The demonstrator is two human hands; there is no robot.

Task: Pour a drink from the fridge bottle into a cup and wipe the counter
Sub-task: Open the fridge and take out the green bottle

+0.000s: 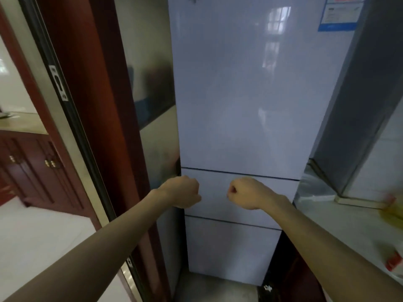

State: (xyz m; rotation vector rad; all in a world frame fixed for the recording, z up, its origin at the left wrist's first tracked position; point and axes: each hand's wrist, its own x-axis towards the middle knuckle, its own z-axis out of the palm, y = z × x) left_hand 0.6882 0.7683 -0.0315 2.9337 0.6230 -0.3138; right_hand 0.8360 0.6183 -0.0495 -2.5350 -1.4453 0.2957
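Left hand (185, 194) clenched, empty, before a closed, glossy pale fridge (239, 94); right hand (244, 192) likewise a bare fist. The bottle is unseen, presumably inside; likely cold, slick, fairly heavy, best gripped round its body. Counter (349, 219) at right

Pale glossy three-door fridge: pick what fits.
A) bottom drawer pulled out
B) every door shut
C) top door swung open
B: the pale glossy three-door fridge shows flush fronts with only thin seams between; the left hand and right hand are empty fists before it.
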